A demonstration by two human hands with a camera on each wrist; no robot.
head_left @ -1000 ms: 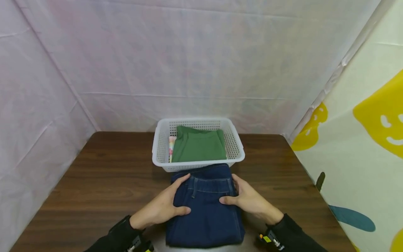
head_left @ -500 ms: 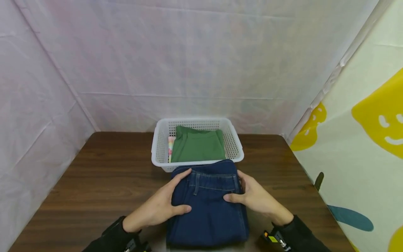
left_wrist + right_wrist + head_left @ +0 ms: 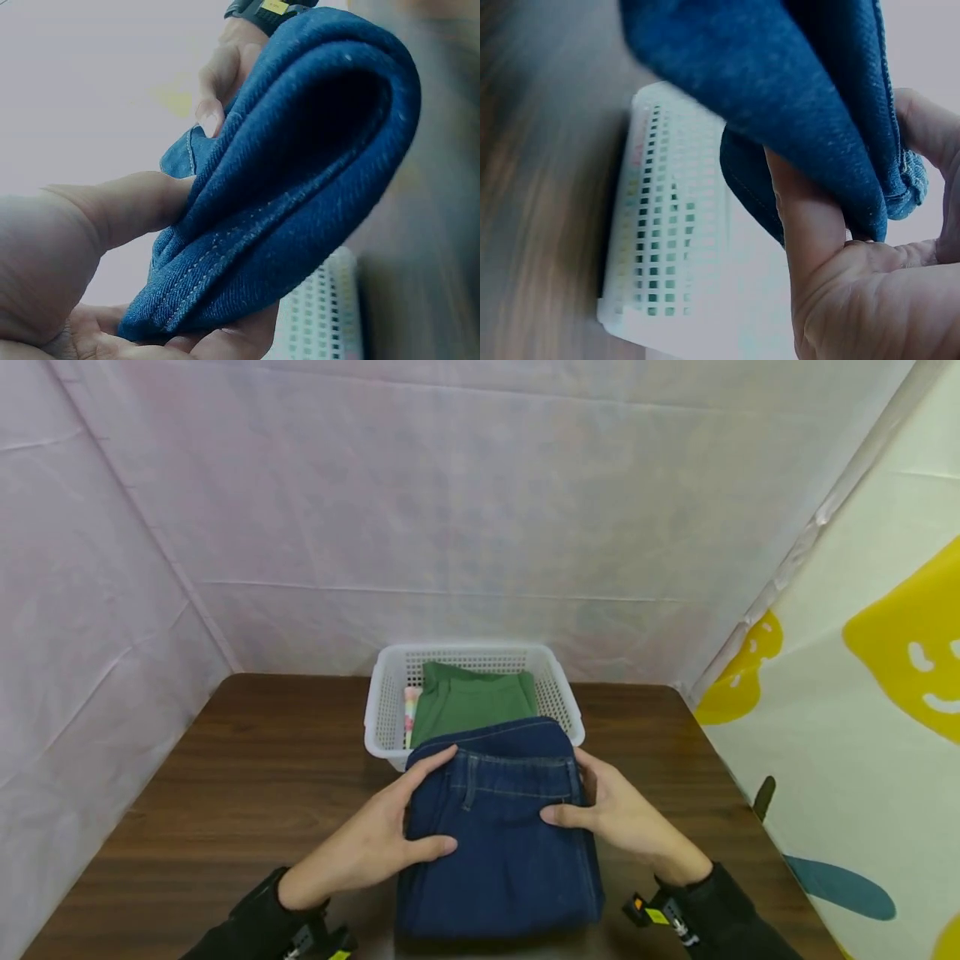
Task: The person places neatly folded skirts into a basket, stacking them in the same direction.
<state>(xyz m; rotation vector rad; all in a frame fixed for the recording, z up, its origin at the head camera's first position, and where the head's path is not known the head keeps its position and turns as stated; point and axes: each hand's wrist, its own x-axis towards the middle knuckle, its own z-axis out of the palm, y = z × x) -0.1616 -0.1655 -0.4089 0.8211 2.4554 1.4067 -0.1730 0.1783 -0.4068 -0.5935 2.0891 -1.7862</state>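
Observation:
Folded dark blue jeans, waistband toward the basket, are held up off the table between both hands. My left hand grips their left side, thumb on top and, in the left wrist view, fingers underneath the denim. On the right side my right hand pinches the jeans near the waistband, its thumb above; the right wrist view has its fingers under the cloth. Behind the jeans stands a white plastic basket, its front rim partly covered by them. Folded green clothing lies inside it.
A pink-and-white patterned item is tucked at the basket's left inside. The dark wooden table runs out to both sides. White sheeting hangs behind, and a sheet with yellow shapes hangs at the right.
Both hands have raised the jeans and moved them forward. The waistband end now overlaps the basket's front rim and part of the green clothing in the head view.

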